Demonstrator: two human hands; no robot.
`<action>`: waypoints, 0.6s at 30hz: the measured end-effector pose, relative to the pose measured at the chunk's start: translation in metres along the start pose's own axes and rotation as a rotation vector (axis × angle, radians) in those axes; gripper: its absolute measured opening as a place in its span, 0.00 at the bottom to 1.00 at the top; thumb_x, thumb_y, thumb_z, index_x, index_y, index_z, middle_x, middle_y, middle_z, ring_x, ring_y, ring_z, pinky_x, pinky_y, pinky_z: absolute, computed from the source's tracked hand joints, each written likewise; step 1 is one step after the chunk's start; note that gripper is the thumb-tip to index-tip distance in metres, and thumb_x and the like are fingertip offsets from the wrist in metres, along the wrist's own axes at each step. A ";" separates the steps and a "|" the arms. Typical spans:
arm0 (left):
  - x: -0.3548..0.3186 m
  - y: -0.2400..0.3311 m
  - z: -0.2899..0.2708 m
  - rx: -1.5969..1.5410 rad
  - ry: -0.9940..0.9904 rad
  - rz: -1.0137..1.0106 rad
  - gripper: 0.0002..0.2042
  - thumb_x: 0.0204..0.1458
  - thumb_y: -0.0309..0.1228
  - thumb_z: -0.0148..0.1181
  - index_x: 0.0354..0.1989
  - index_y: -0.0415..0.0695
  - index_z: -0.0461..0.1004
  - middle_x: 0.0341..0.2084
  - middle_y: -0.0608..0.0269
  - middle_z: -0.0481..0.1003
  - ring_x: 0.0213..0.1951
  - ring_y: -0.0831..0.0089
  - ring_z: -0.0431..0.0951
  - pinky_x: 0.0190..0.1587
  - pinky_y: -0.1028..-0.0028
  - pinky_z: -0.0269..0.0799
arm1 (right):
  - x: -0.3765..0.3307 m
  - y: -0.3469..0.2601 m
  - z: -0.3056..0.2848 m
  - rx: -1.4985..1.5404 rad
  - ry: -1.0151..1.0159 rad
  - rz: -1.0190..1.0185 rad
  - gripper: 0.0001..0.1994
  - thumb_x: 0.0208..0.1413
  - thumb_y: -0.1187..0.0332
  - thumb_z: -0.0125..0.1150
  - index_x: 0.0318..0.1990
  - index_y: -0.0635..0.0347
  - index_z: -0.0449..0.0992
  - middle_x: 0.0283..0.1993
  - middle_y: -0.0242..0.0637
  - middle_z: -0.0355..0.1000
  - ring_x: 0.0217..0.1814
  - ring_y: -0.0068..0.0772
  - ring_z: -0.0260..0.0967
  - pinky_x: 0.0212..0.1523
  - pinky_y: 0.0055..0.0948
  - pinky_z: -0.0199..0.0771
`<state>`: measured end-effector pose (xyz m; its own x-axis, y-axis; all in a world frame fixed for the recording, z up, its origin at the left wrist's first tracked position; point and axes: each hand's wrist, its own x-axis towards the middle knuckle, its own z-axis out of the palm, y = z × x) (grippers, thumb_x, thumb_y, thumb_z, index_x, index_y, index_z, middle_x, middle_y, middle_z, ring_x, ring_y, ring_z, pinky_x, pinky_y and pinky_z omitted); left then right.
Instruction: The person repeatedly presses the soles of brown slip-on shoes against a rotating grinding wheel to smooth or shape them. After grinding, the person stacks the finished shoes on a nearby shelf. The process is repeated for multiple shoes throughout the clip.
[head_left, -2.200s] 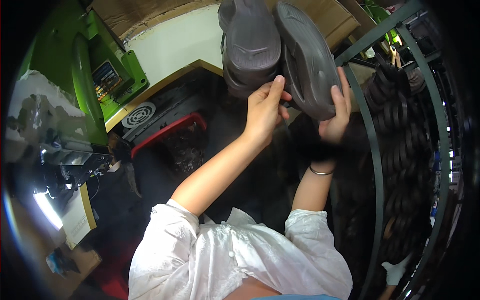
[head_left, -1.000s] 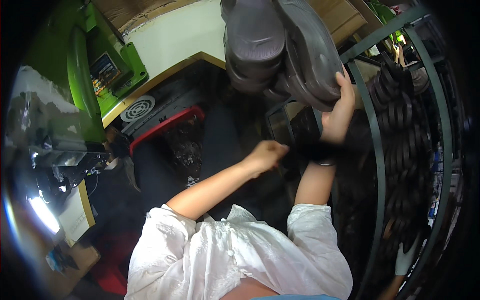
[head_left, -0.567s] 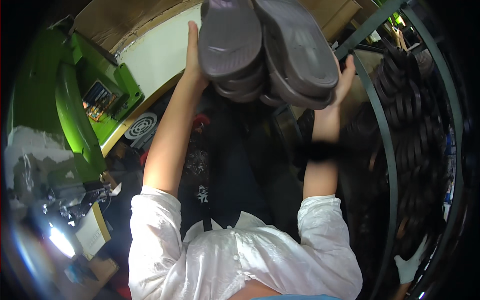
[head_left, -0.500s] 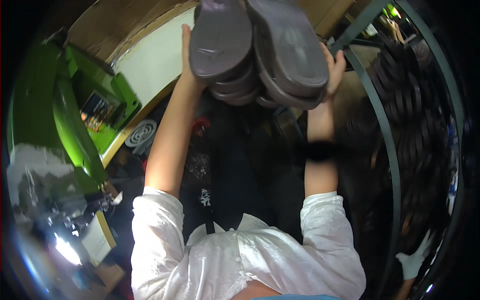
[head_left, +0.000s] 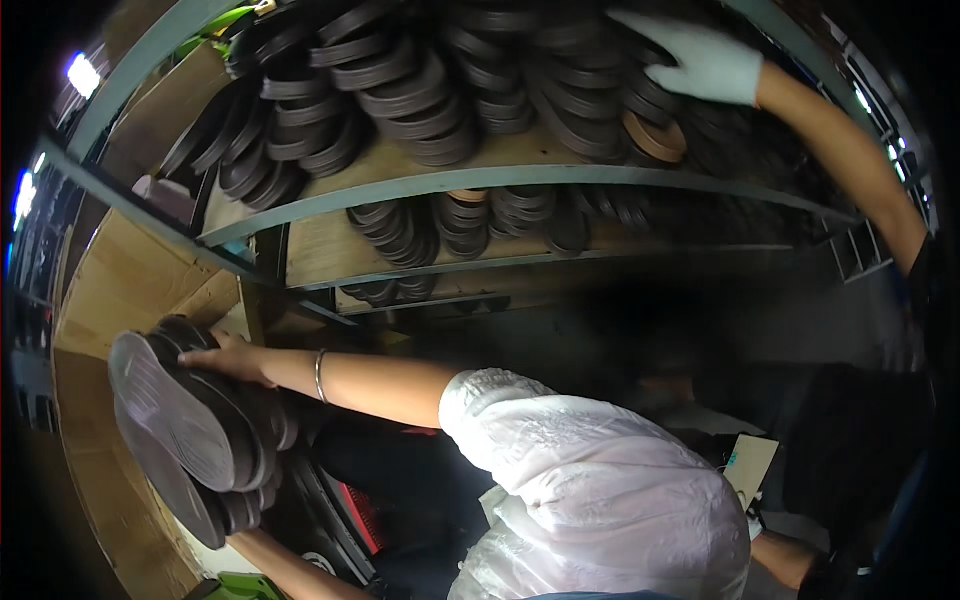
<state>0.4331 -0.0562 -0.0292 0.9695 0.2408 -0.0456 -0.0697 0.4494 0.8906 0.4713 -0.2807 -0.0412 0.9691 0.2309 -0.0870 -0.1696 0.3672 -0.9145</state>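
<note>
A stack of dark grey shoe soles (head_left: 180, 430) hangs at the left, treads turned toward me. My right hand (head_left: 232, 358), a thin bracelet on its wrist, lies spread along the stack's upper edge. My left forearm (head_left: 285, 565) comes up from the bottom edge and runs in under the stack; the hand itself is hidden behind the soles. The stack sits close to a wooden side panel (head_left: 110, 290) of the shelf rack. My white sleeve (head_left: 590, 480) fills the lower middle.
A grey metal rack (head_left: 520, 178) spans the top, its wooden shelves packed with rows of dark soles (head_left: 400, 90). Another person's white-gloved hand (head_left: 705, 65) reaches onto the upper shelf at the right. A red-edged object (head_left: 362, 510) lies below.
The view has swung round to the shelf rack. The stack of soles, earlier overhead between both hands, is now low at the left beside the wooden panel. A co-worker's gloved hand has appeared.
</note>
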 end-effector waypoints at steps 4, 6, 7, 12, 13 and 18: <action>-0.036 -0.018 -0.001 0.103 0.042 -0.056 0.28 0.54 0.53 0.37 0.52 0.40 0.64 0.44 0.52 0.69 0.43 0.63 0.72 0.47 0.66 0.68 | -0.047 -0.017 -0.007 -0.048 0.067 0.084 0.51 0.38 0.37 0.59 0.63 0.60 0.44 0.63 0.53 0.48 0.65 0.46 0.47 0.61 0.41 0.50; -0.062 -0.033 0.005 0.129 0.037 -0.102 0.28 0.54 0.52 0.38 0.51 0.39 0.64 0.43 0.53 0.70 0.42 0.63 0.72 0.46 0.66 0.69 | -0.071 -0.016 -0.015 -0.015 0.050 0.087 0.51 0.38 0.37 0.58 0.64 0.60 0.44 0.63 0.53 0.47 0.65 0.46 0.46 0.61 0.41 0.50; -0.075 -0.041 0.009 0.148 0.018 -0.135 0.28 0.54 0.52 0.38 0.51 0.39 0.64 0.43 0.53 0.70 0.42 0.63 0.72 0.46 0.66 0.69 | -0.084 -0.015 -0.022 0.022 0.040 0.074 0.51 0.38 0.37 0.58 0.64 0.60 0.44 0.63 0.54 0.48 0.65 0.46 0.46 0.61 0.42 0.49; -0.133 -0.085 0.040 0.185 -0.069 -0.308 0.27 0.54 0.51 0.40 0.50 0.39 0.65 0.41 0.53 0.71 0.40 0.63 0.73 0.44 0.66 0.71 | -0.148 -0.003 -0.051 0.086 0.056 0.057 0.49 0.41 0.38 0.55 0.63 0.63 0.43 0.63 0.57 0.45 0.65 0.49 0.44 0.62 0.44 0.45; -0.144 -0.094 0.050 0.178 -0.099 -0.346 0.27 0.54 0.51 0.40 0.50 0.39 0.65 0.41 0.53 0.71 0.40 0.63 0.73 0.43 0.66 0.71 | -0.163 0.001 -0.055 0.067 0.070 0.042 0.49 0.41 0.37 0.53 0.63 0.64 0.43 0.63 0.58 0.45 0.65 0.51 0.44 0.62 0.46 0.44; -0.178 -0.116 0.073 0.150 -0.238 -0.498 0.26 0.54 0.50 0.41 0.49 0.39 0.66 0.39 0.53 0.72 0.38 0.63 0.74 0.41 0.66 0.72 | -0.279 -0.061 -0.101 -0.484 0.227 -0.144 0.49 0.42 0.34 0.48 0.61 0.69 0.46 0.63 0.63 0.41 0.65 0.58 0.42 0.62 0.52 0.39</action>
<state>0.2860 -0.2135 -0.0912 0.9044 -0.1772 -0.3880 0.4260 0.3279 0.8432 0.2296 -0.4589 -0.0010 0.9998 -0.0105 0.0187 0.0177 -0.0874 -0.9960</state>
